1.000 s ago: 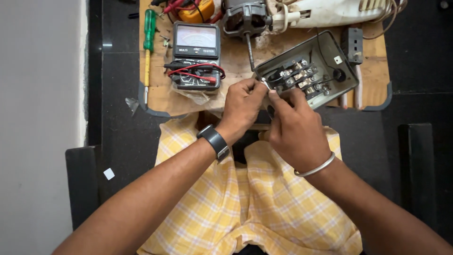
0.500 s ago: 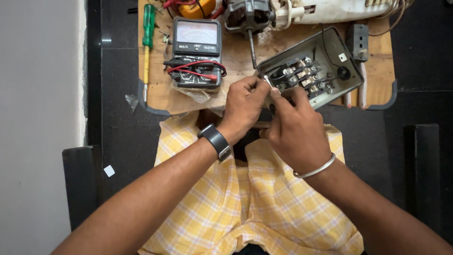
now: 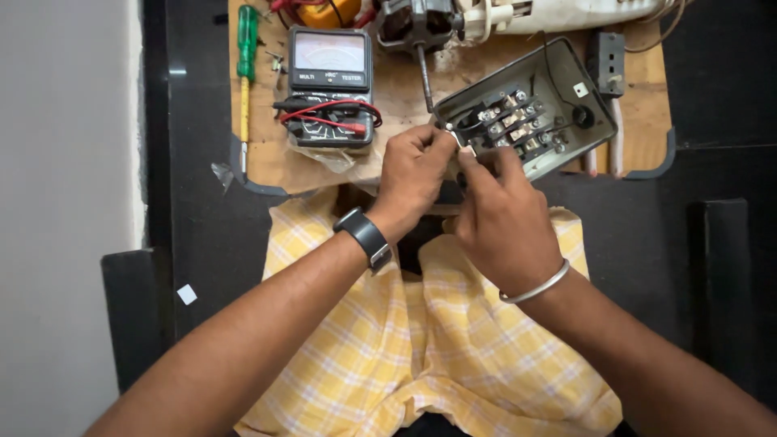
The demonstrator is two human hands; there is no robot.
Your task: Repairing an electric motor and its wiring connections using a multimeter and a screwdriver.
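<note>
A grey metal switch box lies open and tilted on a wooden board, showing rows of screw terminals and black wires inside. My left hand, with a black watch on its wrist, pinches a small pale part at the box's near left corner. My right hand, with a metal bangle on its wrist, curls against the box's near edge and touches the left hand's fingertips. What the right fingers hold is hidden.
A black analog multimeter with red and black leads lies left of the box. A green-handled screwdriver is at the board's left edge. A motor and white housing sit at the back. Yellow checked cloth covers my lap.
Both hands stay at the box's near left corner with only small finger shifts. The view has shifted slightly.
</note>
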